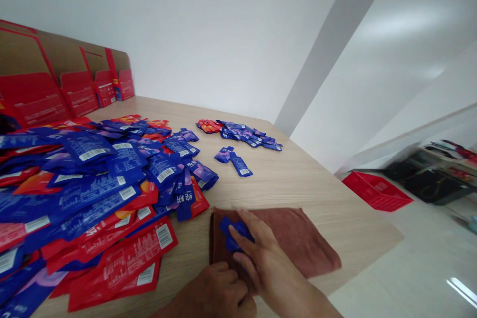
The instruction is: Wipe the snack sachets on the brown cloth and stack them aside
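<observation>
A folded brown cloth [298,243] lies on the table in front of me. On its left part is a blue sachet [230,238], partly covered by my right hand [261,243]. The thumb and fingers of that hand close over the sachet and press it against the cloth; the hand is slightly blurred. My left hand [219,290] is curled closed at the cloth's near left corner, just below the right hand. What its fingers hold, if anything, is hidden.
A big heap of blue and red sachets [93,174] covers the table's left side. Two blue sachets [240,164] lie farther back, before a smaller pile [248,134]. Red cardboard boxes [80,92] stand at the back left. A red basket [376,191] is beyond the table's right edge.
</observation>
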A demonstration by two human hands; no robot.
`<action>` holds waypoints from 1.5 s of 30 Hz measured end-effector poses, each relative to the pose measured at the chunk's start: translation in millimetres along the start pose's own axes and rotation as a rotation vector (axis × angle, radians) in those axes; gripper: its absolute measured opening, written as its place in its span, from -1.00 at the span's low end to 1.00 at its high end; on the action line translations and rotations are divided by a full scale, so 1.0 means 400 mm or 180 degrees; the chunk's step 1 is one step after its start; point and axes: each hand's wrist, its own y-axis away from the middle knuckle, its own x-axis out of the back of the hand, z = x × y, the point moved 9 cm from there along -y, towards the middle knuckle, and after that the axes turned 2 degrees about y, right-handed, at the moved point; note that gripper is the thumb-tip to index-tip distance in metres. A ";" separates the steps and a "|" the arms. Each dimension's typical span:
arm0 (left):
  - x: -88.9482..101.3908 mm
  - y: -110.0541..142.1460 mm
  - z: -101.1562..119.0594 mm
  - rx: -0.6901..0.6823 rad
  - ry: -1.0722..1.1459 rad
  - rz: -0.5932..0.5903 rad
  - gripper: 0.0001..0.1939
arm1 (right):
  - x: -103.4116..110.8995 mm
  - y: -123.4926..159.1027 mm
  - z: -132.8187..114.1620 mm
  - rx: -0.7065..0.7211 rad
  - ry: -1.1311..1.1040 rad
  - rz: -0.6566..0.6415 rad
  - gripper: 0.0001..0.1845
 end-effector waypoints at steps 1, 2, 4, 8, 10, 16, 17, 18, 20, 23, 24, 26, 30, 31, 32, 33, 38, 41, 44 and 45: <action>0.001 0.000 0.000 0.0010 0.0005 0.0075 -0.62 | -0.015 0.005 -0.003 0.0102 0.0164 -0.0090 -0.43; 0.001 0.001 -0.001 0.0019 0.0026 0.0126 -0.63 | -0.020 0.011 0.001 0.0148 0.0315 -0.0111 -0.43; 0.004 0.003 -0.004 0.0029 0.0071 0.0242 -0.62 | -0.013 0.020 0.035 0.0061 0.0576 -0.0046 -0.45; 0.002 0.005 -0.007 0.0002 0.0085 0.0173 -0.59 | 0.029 0.037 0.155 -0.0356 0.0993 0.0251 -0.52; -0.003 0.005 -0.007 -0.0022 0.0105 0.0027 -0.61 | 0.051 0.045 0.223 -0.0553 0.1091 0.0483 -0.55; -0.064 0.010 -0.017 0.0070 0.0412 -0.0895 -0.60 | 0.119 0.051 0.384 -0.1441 0.0522 0.1053 -0.37; -0.071 0.008 -0.028 0.0230 0.0632 -0.1072 -0.58 | 0.133 0.048 0.385 -0.1523 0.0341 0.1134 -0.37; -0.071 0.005 -0.044 0.0492 0.0951 -0.1206 -0.57 | 0.146 0.045 0.378 -0.1587 0.0123 0.1200 -0.38; -0.049 -0.007 -0.087 0.1290 0.1801 -0.1259 -0.58 | 0.165 0.039 0.347 -0.1728 -0.0409 0.1297 -0.39; 0.020 -0.013 -0.164 0.2785 0.2724 -0.0740 -0.60 | 0.170 0.024 0.267 -0.1805 -0.1176 0.1363 -0.40; 0.042 -0.011 -0.183 0.3173 0.2811 -0.0554 -0.59 | 0.170 0.015 0.237 -0.1762 -0.1338 0.1395 -0.41; 0.068 -0.005 -0.203 0.3688 0.2772 -0.0430 -0.56 | 0.167 -0.009 0.184 -0.1600 -0.1473 0.1484 -0.46; 0.082 -0.031 -0.206 0.3285 0.2037 -0.0738 -0.26 | 0.129 -0.057 0.156 -0.1491 -0.1529 0.1563 -0.47; 0.077 -0.040 -0.201 0.3049 0.1839 -0.0933 -0.20 | 0.114 -0.063 0.165 -0.1544 -0.1600 0.1573 -0.45; 0.069 -0.047 -0.197 0.2856 0.1675 -0.1176 -0.21 | 0.100 -0.065 0.177 -0.1609 -0.1705 0.1587 -0.43; 0.061 -0.053 -0.195 0.2718 0.1539 -0.1421 -0.27 | 0.087 -0.065 0.190 -0.1673 -0.1831 0.1594 -0.42; 0.055 -0.090 -0.230 0.2506 0.0914 -0.2124 -0.48 | 0.041 -0.049 0.224 -0.1806 -0.2246 0.1413 -0.37; 0.050 -0.095 -0.250 0.2570 0.0881 -0.2217 -0.48 | 0.038 -0.046 0.219 -0.1717 -0.2288 0.1354 -0.36; 0.056 -0.076 -0.255 0.2652 0.0951 -0.2106 -0.66 | 0.047 -0.043 0.217 -0.1651 -0.2283 0.1489 -0.36; 0.068 -0.066 -0.254 0.2701 0.0970 -0.2024 -0.72 | 0.049 -0.041 0.218 -0.1635 -0.2285 0.1545 -0.35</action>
